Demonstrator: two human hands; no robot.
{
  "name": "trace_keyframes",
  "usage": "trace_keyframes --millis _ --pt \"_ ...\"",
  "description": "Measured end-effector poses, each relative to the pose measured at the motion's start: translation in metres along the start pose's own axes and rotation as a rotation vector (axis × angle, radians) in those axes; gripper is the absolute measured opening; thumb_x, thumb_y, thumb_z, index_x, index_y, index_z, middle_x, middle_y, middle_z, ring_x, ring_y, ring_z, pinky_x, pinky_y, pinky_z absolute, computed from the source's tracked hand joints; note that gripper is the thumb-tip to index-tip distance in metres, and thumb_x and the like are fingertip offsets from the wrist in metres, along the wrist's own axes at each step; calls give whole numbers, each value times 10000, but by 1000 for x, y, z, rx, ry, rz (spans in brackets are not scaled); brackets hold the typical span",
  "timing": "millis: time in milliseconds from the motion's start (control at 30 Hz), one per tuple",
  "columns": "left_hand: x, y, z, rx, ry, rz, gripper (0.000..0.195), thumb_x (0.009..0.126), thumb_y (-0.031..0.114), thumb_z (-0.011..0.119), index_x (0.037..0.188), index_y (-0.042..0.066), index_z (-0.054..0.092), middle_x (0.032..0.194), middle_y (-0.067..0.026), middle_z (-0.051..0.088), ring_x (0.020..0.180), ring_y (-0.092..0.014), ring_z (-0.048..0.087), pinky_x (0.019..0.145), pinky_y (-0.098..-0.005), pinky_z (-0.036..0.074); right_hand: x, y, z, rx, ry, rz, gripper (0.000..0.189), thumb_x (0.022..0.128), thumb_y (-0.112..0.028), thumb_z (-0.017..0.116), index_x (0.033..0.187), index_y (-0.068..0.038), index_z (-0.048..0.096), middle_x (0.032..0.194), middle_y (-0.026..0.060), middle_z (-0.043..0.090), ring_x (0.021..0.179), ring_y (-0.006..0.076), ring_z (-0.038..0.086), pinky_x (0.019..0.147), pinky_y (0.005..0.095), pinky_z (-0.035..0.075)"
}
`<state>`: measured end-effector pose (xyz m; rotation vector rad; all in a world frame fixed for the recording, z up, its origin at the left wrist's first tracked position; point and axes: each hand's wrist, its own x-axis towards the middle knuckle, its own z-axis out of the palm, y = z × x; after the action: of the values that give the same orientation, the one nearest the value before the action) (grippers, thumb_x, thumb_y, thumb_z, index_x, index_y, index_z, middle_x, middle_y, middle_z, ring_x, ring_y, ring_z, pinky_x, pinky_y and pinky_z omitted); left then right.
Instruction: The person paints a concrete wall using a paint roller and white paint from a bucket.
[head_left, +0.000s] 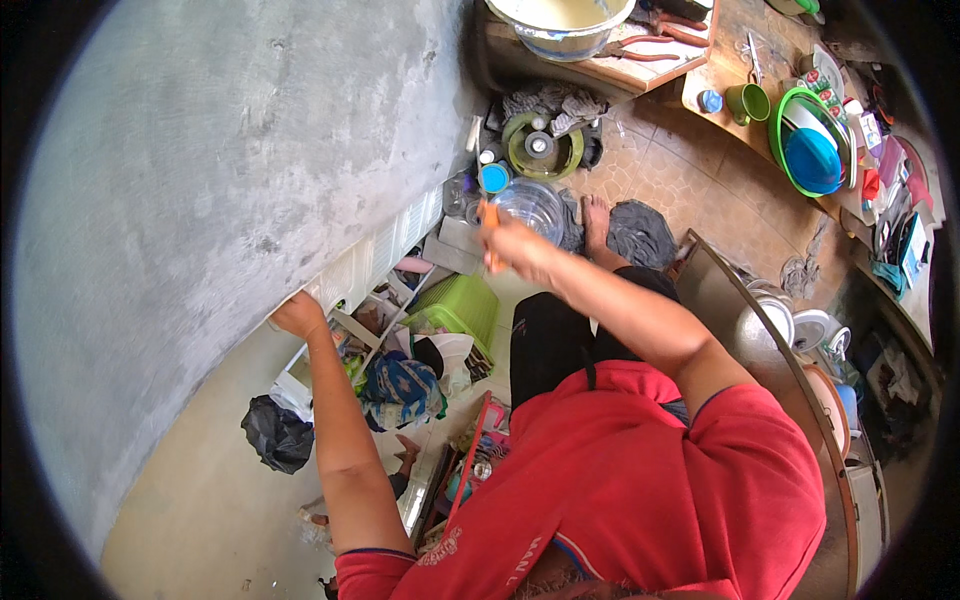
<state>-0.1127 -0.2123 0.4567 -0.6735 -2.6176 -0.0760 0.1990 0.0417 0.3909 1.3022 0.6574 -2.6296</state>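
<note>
My right hand (514, 244), blurred, is closed around the orange handle of a tool (489, 216). A thin rod runs from the handle towards a slim pale end by the wall; it looks like a small paint roller. My left hand (300, 315) is curled over the end of a white ribbed plastic panel (375, 259), close against the grey wall (247, 172). Its fingertips are hidden. Below the panel is a white rack (364, 337) filled with mixed items. A white bucket (562, 37) with cream-coloured contents stands at the top, beyond my right hand.
Two pliers (637, 49) lie beside the bucket. Near my foot are a green gas cylinder (544, 146), a clear plastic container (529, 214) and a black bag (641, 232). A green basket (465, 311) stands below. Another person's foot (407, 448) shows at lower left.
</note>
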Motion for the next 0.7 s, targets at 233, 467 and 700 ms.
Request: trace_keyframes --millis 233,467,700 --pt "-7 -10 6 5 7 33 393 910 260 570 1135 -49 661 1186 -276 631 1053 -474 586 916 -518 458 -91 -5 23 63 -31 86 475 923 -63 511 1365 -83 339 836 55 492 573 145 530 431 308 467" --pt "6 9 -4 -7 32 69 393 910 269 574 1113 -54 668 1158 -278 640 1037 -481 581 916 -518 449 86 7 -14 -6 -29 56 396 897 -43 500 1278 -52 393 822 36 484 597 141 533 455 298 499" --pt "-1 3 0 25 64 75 337 886 236 595 1053 -37 699 1086 -254 675 982 -460 612 881 -507 475 -51 -2 34 24 -47 95 557 894 -80 545 1401 -100 314 895 59 481 620 153 545 452 318 486"
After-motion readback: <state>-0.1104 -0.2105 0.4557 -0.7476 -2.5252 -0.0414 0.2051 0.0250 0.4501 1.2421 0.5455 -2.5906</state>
